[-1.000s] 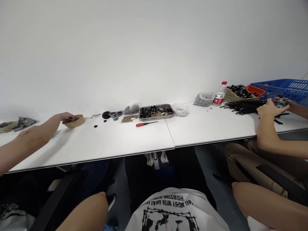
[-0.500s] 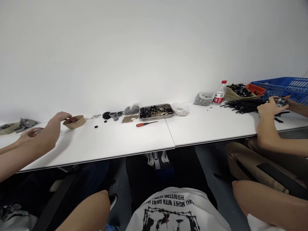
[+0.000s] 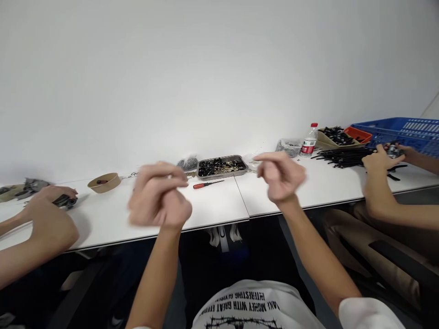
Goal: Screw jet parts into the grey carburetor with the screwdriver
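Note:
My left hand (image 3: 158, 195) is raised above the front of the white table (image 3: 219, 208), blurred, its fingers loosely bent and apart. Nothing shows in it. My right hand (image 3: 281, 176) hangs in the air to the right of the table seam, index finger stretched to the left and the others curled loosely, also holding nothing that I can see. Between and behind the hands lie a screwdriver (image 3: 200, 186) with a red handle and a metal tray (image 3: 222, 175) of small black and brass-coloured parts. Part of a bag of small grey parts (image 3: 188, 162) shows behind my left hand.
At left, a co-worker's hand (image 3: 51, 194) holds a dark part near a round tan bowl (image 3: 109, 185). To the right are a bottle (image 3: 309, 142), black rods (image 3: 338, 157), a blue crate (image 3: 391, 130) and another co-worker's hands (image 3: 379, 159) holding a metal part.
Both my hands have come up into view over the table front. The left co-worker's hand has left the bowl and now holds a dark part. The view has shifted slightly.

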Available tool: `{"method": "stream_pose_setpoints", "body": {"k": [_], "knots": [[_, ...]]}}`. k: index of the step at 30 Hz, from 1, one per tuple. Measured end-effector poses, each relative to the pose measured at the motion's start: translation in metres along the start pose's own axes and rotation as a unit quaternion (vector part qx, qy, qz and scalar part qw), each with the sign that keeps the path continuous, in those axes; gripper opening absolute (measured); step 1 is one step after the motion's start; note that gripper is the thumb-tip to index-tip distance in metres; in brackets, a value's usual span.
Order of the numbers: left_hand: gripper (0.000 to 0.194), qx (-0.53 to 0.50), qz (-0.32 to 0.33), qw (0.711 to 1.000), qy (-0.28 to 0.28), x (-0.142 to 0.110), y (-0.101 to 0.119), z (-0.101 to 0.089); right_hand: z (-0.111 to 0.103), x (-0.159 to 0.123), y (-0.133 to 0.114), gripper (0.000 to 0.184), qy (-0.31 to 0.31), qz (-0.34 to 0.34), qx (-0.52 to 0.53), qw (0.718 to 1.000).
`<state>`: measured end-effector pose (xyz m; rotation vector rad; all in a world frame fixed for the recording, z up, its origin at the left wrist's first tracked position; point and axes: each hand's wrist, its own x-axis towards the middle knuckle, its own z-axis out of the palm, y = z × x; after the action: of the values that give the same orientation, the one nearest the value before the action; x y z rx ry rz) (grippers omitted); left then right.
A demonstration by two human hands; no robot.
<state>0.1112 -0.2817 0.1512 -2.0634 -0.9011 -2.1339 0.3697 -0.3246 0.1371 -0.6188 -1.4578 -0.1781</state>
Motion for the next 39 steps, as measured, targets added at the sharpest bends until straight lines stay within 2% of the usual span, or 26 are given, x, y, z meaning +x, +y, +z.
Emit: {"method": "stream_pose_setpoints", "body": {"k": [2, 3, 4, 5, 7, 10, 13, 15, 19, 24, 32, 36, 39], "knots": [[0.029, -0.021, -0.012, 0.999, -0.025, 0.003, -0.018, 0.037, 0.028, 0.0, 0.028, 0.028, -0.047, 0.065, 0.005, 0.997], [0.026, -0.033, -0.026, 0.997, -0.06, 0.002, -0.031, 0.053, 0.04, -0.004, 0.045, 0.031, -0.09, 0.123, 0.004, 0.988], [0.025, -0.024, -0.072, 0.989, -0.126, -0.002, -0.045, 0.068, 0.052, -0.009, 0.063, 0.032, -0.131, 0.189, -0.017, 0.973], [0.025, -0.015, -0.093, 0.983, -0.157, -0.008, -0.059, 0.081, 0.062, -0.017, 0.08, 0.034, -0.169, 0.245, -0.051, 0.953], [0.025, 0.002, -0.116, 0.973, -0.197, -0.029, -0.088, 0.102, 0.081, -0.037, 0.11, 0.033, -0.198, 0.272, -0.072, 0.939], [0.024, 0.035, -0.139, 0.956, -0.256, -0.068, -0.123, 0.118, 0.103, -0.072, 0.136, 0.028, -0.232, 0.288, -0.088, 0.925], [0.024, 0.071, -0.151, 0.938, -0.304, -0.099, -0.145, 0.123, 0.116, -0.101, 0.148, 0.026, -0.252, 0.297, -0.095, 0.916], [0.025, 0.089, -0.156, 0.925, -0.334, -0.109, -0.156, 0.123, 0.119, -0.114, 0.154, 0.024, -0.263, 0.297, -0.089, 0.914], [0.03, 0.118, -0.16, 0.902, -0.383, -0.114, -0.166, 0.125, 0.119, -0.124, 0.164, 0.024, -0.28, 0.305, -0.07, 0.908], [0.026, 0.131, -0.17, 0.874, -0.435, -0.117, -0.165, 0.128, 0.117, -0.127, 0.169, 0.02, -0.324, 0.318, -0.06, 0.889], [0.019, 0.113, -0.2, 0.868, -0.44, -0.114, -0.163, 0.13, 0.118, -0.127, 0.172, 0.02, -0.339, 0.331, -0.078, 0.877], [0.036, 0.086, -0.21, 0.873, -0.432, -0.114, -0.162, 0.129, 0.117, -0.127, 0.172, 0.017, -0.341, 0.328, -0.078, 0.878], [0.039, 0.063, -0.22, 0.877, -0.422, -0.114, -0.163, 0.129, 0.116, -0.128, 0.171, 0.016, -0.34, 0.327, -0.078, 0.878]]}}
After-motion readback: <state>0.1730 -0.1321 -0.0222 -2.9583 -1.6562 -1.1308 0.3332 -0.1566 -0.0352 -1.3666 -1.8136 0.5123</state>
